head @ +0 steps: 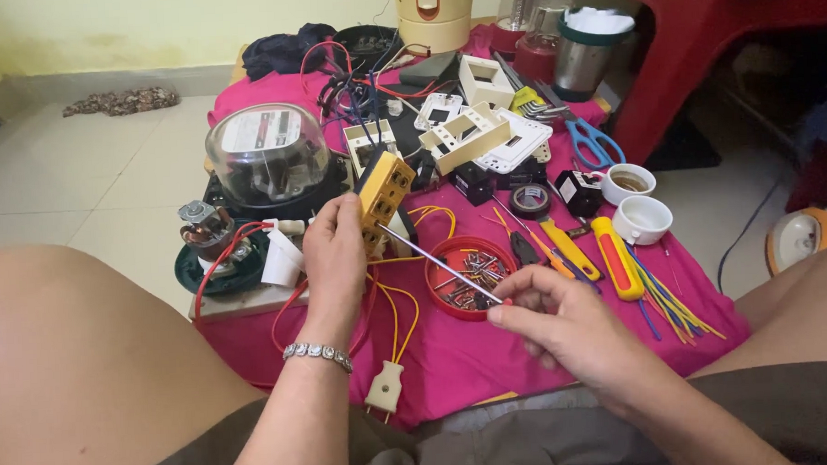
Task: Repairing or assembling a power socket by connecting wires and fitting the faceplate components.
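Right hand (563, 323) pinched thin screwdriver (437, 264) near its end | left hand (334, 254) clenched around yellow socket block (383, 190), held above pink cloth (455, 359) | tip met block's near face; screw apparently unfinished | red screw dish (441, 300) just behind shaft | white plug (385, 387) lay near.

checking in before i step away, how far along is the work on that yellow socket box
Done: yellow wires already run from the yellow socket box to a cream plug on the pink cloth. In hand: the left hand holds the box, the right hand drives a screwdriver into it. Left: screws remain in the red lid.
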